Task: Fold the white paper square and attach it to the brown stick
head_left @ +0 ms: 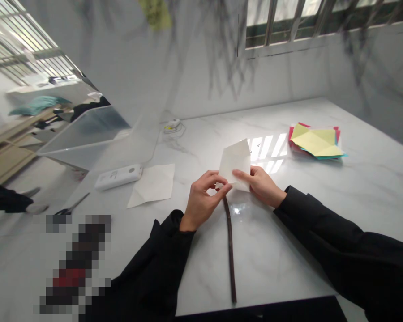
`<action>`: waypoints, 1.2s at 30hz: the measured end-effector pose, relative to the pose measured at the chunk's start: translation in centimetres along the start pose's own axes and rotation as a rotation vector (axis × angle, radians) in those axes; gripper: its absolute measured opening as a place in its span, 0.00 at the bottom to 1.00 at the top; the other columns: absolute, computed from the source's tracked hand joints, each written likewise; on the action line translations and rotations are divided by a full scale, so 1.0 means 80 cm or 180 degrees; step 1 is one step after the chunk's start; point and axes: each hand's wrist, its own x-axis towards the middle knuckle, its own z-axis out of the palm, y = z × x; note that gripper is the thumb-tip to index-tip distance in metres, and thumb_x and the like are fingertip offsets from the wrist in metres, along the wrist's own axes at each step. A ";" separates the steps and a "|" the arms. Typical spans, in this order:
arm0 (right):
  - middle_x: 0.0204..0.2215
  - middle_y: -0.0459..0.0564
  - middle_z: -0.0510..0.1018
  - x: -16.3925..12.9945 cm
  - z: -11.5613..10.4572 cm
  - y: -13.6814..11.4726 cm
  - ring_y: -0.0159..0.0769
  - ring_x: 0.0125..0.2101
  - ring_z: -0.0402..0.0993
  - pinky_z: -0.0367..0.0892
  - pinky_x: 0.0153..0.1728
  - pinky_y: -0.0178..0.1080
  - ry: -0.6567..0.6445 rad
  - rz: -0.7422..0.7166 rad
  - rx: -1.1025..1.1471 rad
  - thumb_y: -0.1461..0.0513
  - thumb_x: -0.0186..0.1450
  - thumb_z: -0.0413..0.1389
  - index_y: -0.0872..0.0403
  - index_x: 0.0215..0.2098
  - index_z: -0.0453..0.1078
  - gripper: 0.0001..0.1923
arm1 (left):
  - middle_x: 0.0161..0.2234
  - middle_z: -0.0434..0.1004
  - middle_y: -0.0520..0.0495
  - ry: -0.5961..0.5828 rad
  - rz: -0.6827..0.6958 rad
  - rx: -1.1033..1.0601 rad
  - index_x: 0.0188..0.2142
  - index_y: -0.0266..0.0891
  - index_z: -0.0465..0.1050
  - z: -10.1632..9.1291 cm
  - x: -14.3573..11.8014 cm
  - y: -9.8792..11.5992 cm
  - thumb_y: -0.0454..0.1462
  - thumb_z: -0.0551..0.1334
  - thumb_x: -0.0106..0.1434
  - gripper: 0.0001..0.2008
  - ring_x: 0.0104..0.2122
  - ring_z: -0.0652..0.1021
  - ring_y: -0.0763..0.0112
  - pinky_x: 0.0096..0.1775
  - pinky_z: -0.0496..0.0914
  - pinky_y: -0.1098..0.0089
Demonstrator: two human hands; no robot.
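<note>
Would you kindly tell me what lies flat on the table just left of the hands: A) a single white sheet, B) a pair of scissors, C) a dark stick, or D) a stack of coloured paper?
A: a single white sheet lies flat on the table left of the left hand, beside a white remote.

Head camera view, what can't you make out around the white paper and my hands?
- White paper: lower edge hidden by left hand and right hand.
- Dark stick: top end hidden under the left hand.
- Scissors: handles covered by the pixelated patch.
- Colored paper stack: lower sheets covered by the yellow top sheet.
</note>
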 end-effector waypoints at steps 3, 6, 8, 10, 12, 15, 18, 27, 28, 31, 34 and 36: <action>0.35 0.53 0.84 -0.002 0.003 0.001 0.42 0.35 0.79 0.71 0.35 0.40 -0.0086 -0.0163 -0.0369 0.46 0.60 0.69 0.57 0.39 0.81 0.23 | 0.33 0.75 0.50 0.0172 -0.0150 0.0138 0.33 0.40 0.76 0.006 -0.002 -0.003 0.40 0.69 0.66 0.07 0.33 0.74 0.72 0.36 0.70 0.71; 0.35 0.53 0.84 -0.004 0.007 -0.001 0.40 0.34 0.77 0.70 0.35 0.39 -0.0153 -0.0297 -0.0540 0.44 0.61 0.67 0.58 0.38 0.80 0.25 | 0.31 0.74 0.53 0.0309 -0.0394 0.0066 0.35 0.40 0.73 0.009 -0.004 -0.006 0.40 0.70 0.65 0.08 0.28 0.71 0.75 0.33 0.68 0.72; 0.37 0.53 0.83 -0.005 0.010 -0.002 0.41 0.36 0.77 0.70 0.38 0.40 -0.0280 -0.0397 -0.0573 0.42 0.64 0.64 0.57 0.41 0.80 0.26 | 0.32 0.75 0.54 0.0388 -0.0582 -0.0246 0.41 0.42 0.71 0.011 -0.003 -0.008 0.41 0.71 0.64 0.11 0.29 0.75 0.74 0.33 0.70 0.72; 0.38 0.53 0.83 -0.005 0.012 -0.002 0.42 0.38 0.76 0.71 0.39 0.41 -0.0354 -0.0488 -0.0624 0.40 0.66 0.61 0.57 0.42 0.79 0.28 | 0.36 0.79 0.52 0.0399 -0.0749 -0.0676 0.51 0.44 0.67 0.012 -0.003 -0.009 0.41 0.71 0.63 0.20 0.32 0.80 0.70 0.35 0.74 0.71; 0.36 0.52 0.81 -0.005 0.011 -0.002 0.40 0.35 0.75 0.70 0.36 0.40 -0.0328 -0.0501 -0.0686 0.38 0.68 0.57 0.56 0.40 0.77 0.29 | 0.40 0.82 0.50 0.0390 -0.0873 -0.0987 0.61 0.46 0.61 0.012 -0.001 -0.011 0.41 0.71 0.63 0.31 0.36 0.83 0.66 0.38 0.77 0.67; 0.29 0.49 0.76 -0.002 0.009 0.000 0.36 0.29 0.70 0.66 0.31 0.38 -0.0188 -0.0461 -0.0704 0.37 0.67 0.57 0.55 0.35 0.74 0.29 | 0.41 0.84 0.47 0.0465 -0.0986 -0.1087 0.68 0.46 0.55 0.010 0.001 -0.016 0.41 0.73 0.61 0.41 0.38 0.85 0.63 0.42 0.80 0.64; 0.25 0.46 0.72 -0.001 0.009 0.000 0.32 0.26 0.65 0.63 0.28 0.37 -0.0108 -0.0488 -0.0744 0.39 0.64 0.62 0.55 0.33 0.73 0.27 | 0.44 0.85 0.44 0.0477 -0.1057 -0.1116 0.64 0.41 0.63 0.007 0.003 -0.020 0.42 0.73 0.61 0.36 0.41 0.85 0.61 0.46 0.80 0.61; 0.24 0.44 0.71 -0.003 0.006 -0.002 0.31 0.25 0.62 0.58 0.27 0.37 -0.0178 -0.0564 -0.0989 0.43 0.65 0.62 0.56 0.32 0.75 0.24 | 0.44 0.87 0.39 0.0317 -0.1279 -0.1052 0.45 0.35 0.82 0.006 0.002 -0.020 0.49 0.74 0.59 0.22 0.42 0.84 0.55 0.46 0.79 0.59; 0.24 0.45 0.71 -0.003 0.005 -0.001 0.31 0.25 0.62 0.58 0.27 0.37 -0.0185 -0.0568 -0.1032 0.43 0.64 0.62 0.56 0.32 0.75 0.24 | 0.43 0.87 0.39 0.0313 -0.1295 -0.1052 0.45 0.34 0.83 0.006 0.002 -0.022 0.49 0.74 0.59 0.22 0.41 0.84 0.55 0.45 0.79 0.59; 0.23 0.45 0.71 -0.001 0.003 -0.002 0.32 0.25 0.63 0.58 0.26 0.37 -0.0161 -0.0574 -0.1086 0.42 0.63 0.63 0.55 0.31 0.74 0.25 | 0.43 0.87 0.39 0.0304 -0.1317 -0.1070 0.44 0.34 0.83 0.007 0.003 -0.026 0.50 0.75 0.58 0.23 0.40 0.84 0.55 0.43 0.78 0.60; 0.22 0.45 0.71 -0.003 0.003 -0.006 0.31 0.24 0.63 0.59 0.25 0.36 -0.0137 -0.0553 -0.1122 0.40 0.62 0.63 0.56 0.29 0.74 0.27 | 0.41 0.87 0.39 0.0314 -0.1337 -0.1137 0.43 0.34 0.83 0.007 0.005 -0.029 0.51 0.76 0.56 0.24 0.39 0.84 0.56 0.42 0.78 0.60; 0.24 0.47 0.75 -0.004 0.004 -0.009 0.32 0.25 0.66 0.61 0.26 0.36 -0.0246 -0.0512 -0.1171 0.40 0.61 0.64 0.56 0.31 0.76 0.27 | 0.40 0.87 0.40 0.0337 -0.1350 -0.1201 0.42 0.34 0.83 0.008 0.007 -0.029 0.51 0.76 0.54 0.25 0.39 0.84 0.56 0.42 0.78 0.60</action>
